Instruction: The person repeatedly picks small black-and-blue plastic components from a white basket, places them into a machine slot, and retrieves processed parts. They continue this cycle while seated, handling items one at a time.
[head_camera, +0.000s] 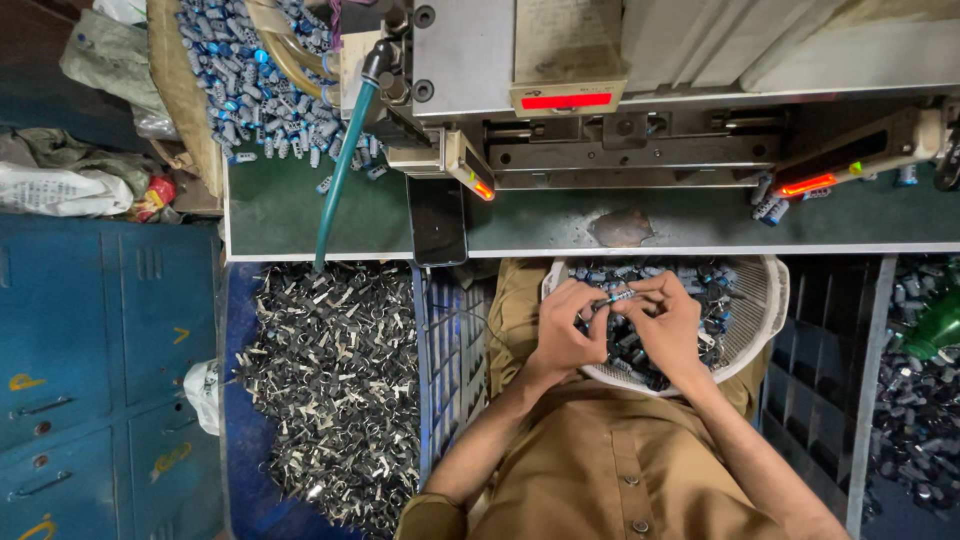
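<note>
Blue-banded and slim, a small cylindrical part (619, 297) sits pinched between the left hand (563, 330) and the right hand (668, 325), fingertips closed on its ends. It's just above the white basket (762, 300) on the lap, heaped with dark parts. Its long axis runs left-right, slightly tilted.

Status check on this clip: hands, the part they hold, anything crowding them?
Left hand and right hand pinch one small blue-banded part together. Both over white basket of like parts on lap. Nothing crowds them.
</note>
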